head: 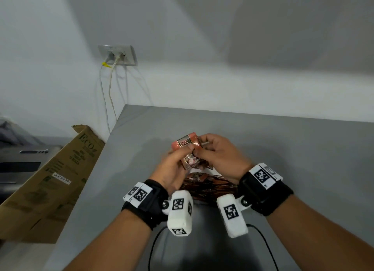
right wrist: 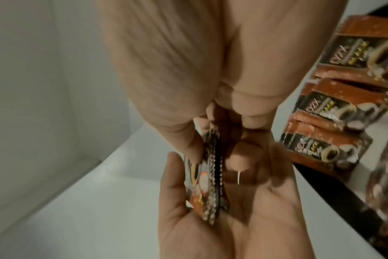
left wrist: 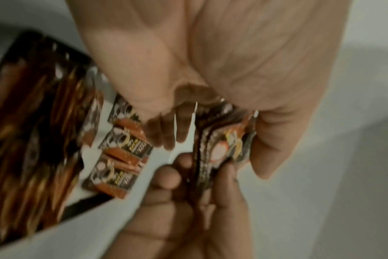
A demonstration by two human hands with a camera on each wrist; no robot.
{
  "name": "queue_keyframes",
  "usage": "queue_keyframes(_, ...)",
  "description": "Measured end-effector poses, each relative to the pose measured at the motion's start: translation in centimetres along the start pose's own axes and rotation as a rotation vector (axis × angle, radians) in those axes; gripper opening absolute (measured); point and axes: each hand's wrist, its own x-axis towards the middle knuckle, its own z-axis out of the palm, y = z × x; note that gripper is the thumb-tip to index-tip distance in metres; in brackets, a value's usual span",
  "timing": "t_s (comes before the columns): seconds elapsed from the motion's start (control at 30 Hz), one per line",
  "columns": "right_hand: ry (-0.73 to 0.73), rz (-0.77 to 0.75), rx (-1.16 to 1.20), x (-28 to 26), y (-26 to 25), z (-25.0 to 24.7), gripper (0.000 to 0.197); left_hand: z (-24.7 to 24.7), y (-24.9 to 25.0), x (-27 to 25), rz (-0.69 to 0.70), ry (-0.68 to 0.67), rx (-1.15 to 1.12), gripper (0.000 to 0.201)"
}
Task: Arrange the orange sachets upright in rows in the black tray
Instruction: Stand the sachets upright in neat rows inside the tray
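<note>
Head view: left hand [head: 174,165] and right hand [head: 218,155] together pinch a small stack of orange sachets [head: 187,147] above the grey counter [head: 283,149], the black tray [head: 210,186] at 6 o'clock below them. Left wrist view: tray [left wrist: 86,205] packed with upright sachets at 9 o'clock. Right wrist view: three loose sachets [right wrist: 335,108] lie at 3 o'clock

Sachets [head: 187,147]: orange foil with a black label panel lettered white, and a printed white cup of dark coffee; those in the tray [left wrist: 82,208], which is black, show as orange-brown edges. Table [head: 283,149] plain grey, wall [head: 182,48] white, box [head: 50,181] brown card with dark green print. Wristbands [head: 265,191] black, carrying white blocks [head: 180,212] with black-and-white square code patterns.
</note>
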Motion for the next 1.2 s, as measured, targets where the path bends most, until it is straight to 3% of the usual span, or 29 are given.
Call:
queue_keyframes(0.07,0.001,0.013,0.098,-0.4,0.3,0.6,0.015,1.2,0.2,0.2,-0.051,-0.049,-0.05,0.022)
queue_keyframes(0.1,0.043,-0.005,0.008,-0.4,0.5,0.6,0.013,1.6,0.2,0.4,-0.057,-0.041,-0.056,0.025)
queue_keyframes(0.17,0.172,-0.064,-0.388,-0.6,0.7,0.0,0.013,2.2,0.5,0.6,-0.068,0.008,-0.06,0.035)
queue_keyframes(0.23,0.259,-0.138,-0.619,-1.3,0.3,-0.5,0.044,2.5,0.7,0.8,-0.106,0.017,-0.032,0.035)
queue_keyframes(0.3,0.159,-0.181,-0.613,-1.8,-0.3,-0.8,0.076,2.7,0.6,1.0,-0.141,-0.012,0.0,0.028)
queue_keyframes(0.37,0.041,-0.208,-0.676,-1.8,-0.3,-1.2,0.085,3.2,0.3,0.8,-0.133,-0.023,0.028,0.027)
queue_keyframes(0.47,0.041,-0.239,-0.678,-1.5,-0.3,-2.1,0.075,3.6,0.1,0.7,-0.107,-0.027,0.025,0.04)
queue_keyframes(0.53,0.083,-0.216,-0.647,-1.7,-0.3,-2.6,0.07,3.7,0.2,0.5,-0.139,-0.046,0.003,0.029)
queue_keyframes(0.67,0.155,-0.122,-0.409,-2.0,0.1,-3.4,0.058,3.6,0.2,0.0,-0.112,-0.034,0.055,0.027)
queue_keyframes(0.77,0.198,-0.081,-0.265,-2.2,0.5,-3.4,0.029,3.7,-0.1,-0.3,-0.053,-0.016,0.076,0.047)
queue_keyframes(0.83,0.282,-0.076,-0.2,-2.2,0.8,-3.2,0.012,3.7,-0.3,-0.3,-0.041,-0.002,0.08,0.046)
queue_keyframes(1.0,0.482,0.004,0.173,-2.2,0.4,-4.3,0.019,3.0,-0.1,-0.5,-0.091,0.044,0.005,0.038)
queue_keyframes(1.07,0.469,0.029,0.269,-2.5,0.0,-4.6,0.017,2.9,-0.2,-0.4,-0.067,0.051,0.058,0.036)
queue_keyframes(1.2,0.398,0.057,0.223,-2.6,0.7,-3.0,0.019,3.6,-0.7,-0.4,-0.01,0.064,0.161,0.034)
